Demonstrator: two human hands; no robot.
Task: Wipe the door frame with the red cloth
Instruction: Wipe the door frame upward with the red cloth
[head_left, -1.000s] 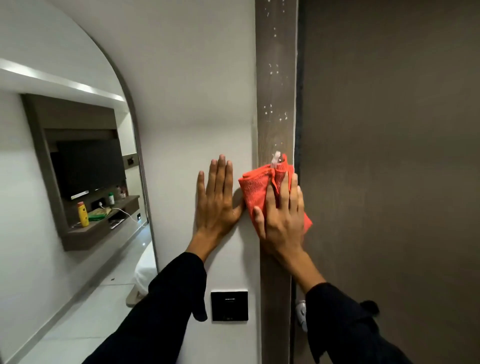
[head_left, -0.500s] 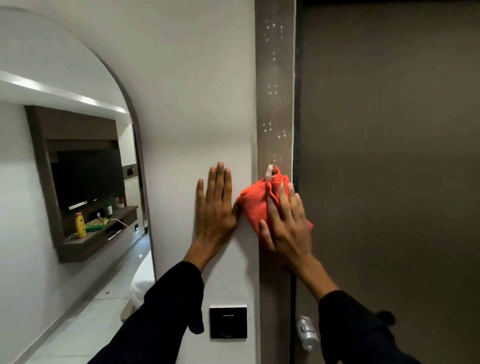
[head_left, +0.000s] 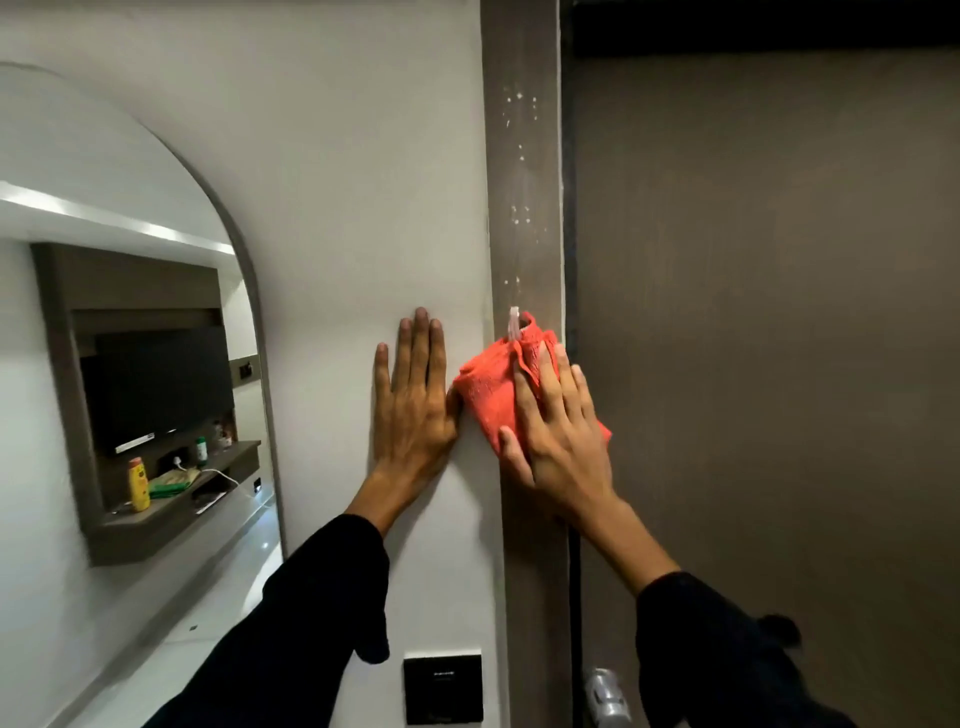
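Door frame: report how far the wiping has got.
Done: the strip below the red cloth shows no specks. In hand: the right hand presses the cloth flat on the door frame; the left hand rests flat on the wall. Left: white specks above the cloth, up the frame.

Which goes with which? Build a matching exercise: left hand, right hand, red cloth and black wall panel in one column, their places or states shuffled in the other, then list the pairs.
Column one
1. left hand
2. right hand
3. red cloth
4. black wall panel

Column two
A. low on the white wall, below both hands
B. pressed against the door frame under a hand
C. flat on the white wall, holding nothing
D. fingers spread over the cloth, pressing it

Pairs: 1-C, 2-D, 3-B, 4-A
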